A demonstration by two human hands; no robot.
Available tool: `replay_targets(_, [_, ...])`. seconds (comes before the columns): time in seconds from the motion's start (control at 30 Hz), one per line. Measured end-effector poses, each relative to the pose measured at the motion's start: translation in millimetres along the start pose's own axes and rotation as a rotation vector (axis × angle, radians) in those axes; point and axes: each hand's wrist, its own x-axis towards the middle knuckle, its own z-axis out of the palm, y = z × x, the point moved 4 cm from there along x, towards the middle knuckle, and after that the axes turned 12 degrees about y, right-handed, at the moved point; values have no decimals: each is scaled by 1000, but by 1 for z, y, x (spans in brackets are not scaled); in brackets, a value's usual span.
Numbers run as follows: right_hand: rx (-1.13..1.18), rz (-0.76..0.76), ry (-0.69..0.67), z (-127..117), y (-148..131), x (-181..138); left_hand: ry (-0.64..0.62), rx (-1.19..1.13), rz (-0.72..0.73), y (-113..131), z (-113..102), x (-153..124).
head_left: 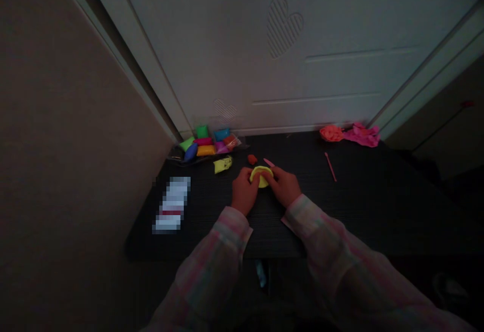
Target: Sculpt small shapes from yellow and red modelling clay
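Observation:
A flattened round of yellow modelling clay (261, 183) with a raised rim is held between both hands above the dark table. My left hand (244, 191) grips its left side, thumb pressed onto the clay. From the right, my right hand (286, 187) pinches the other side, its thumb also on the clay. Just beyond the hands lie a small orange-red lump of clay (252, 159) and a pink modelling tool (268, 162), partly covered by my right hand. An opened yellow clay packet (223, 164) rests to the left of the lump.
Several coloured clay packets (206, 149) lie in a clear bag at the back left. A blurred-out bright rectangle (173, 205) is on the left. Another pink tool (330, 167) lies right, before orange (331, 133) and pink crumpled pieces (362, 134). A white panel (242, 70) stands behind the table.

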Motion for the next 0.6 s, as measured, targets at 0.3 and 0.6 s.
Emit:
replay_targets(0.3, [33,-81,3,-2,-2,-1,-80,-6,85,4,-1,2])
replay_targets(0.6, [13,-26,-1,1,-1,-1,17,114,60,3,-3,-2])
